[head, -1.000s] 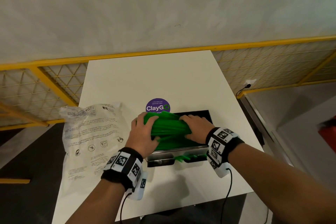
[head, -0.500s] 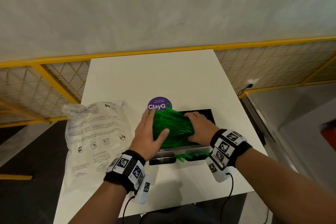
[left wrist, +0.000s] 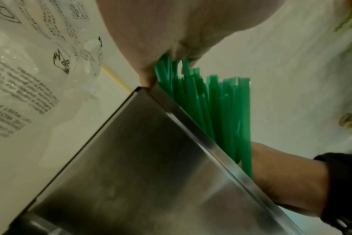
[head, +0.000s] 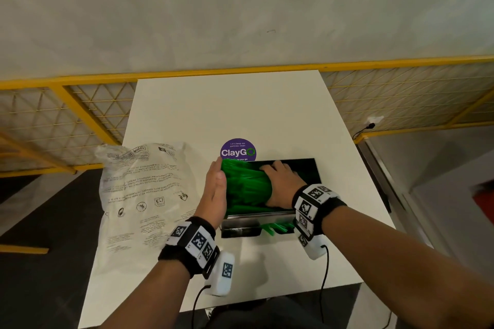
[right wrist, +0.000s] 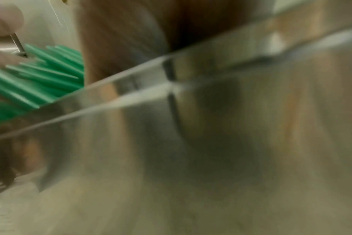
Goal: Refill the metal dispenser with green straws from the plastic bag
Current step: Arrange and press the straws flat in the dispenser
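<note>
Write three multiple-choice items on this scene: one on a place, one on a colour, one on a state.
1. Where does the plastic bag lie?
A. left of the metal dispenser
B. inside it
C. on the floor

2. What colour are the straws?
A. red
B. green
C. white

3. How is the left hand?
A. clenched, away from the straws
B. gripping the bag
C. flat, fingers straight, against the straw ends

Key: 1 A, the bag lies on the table beside the left arm; 2 B, all views show green; 3 C, the palm stands edge-on at the bundle.
</note>
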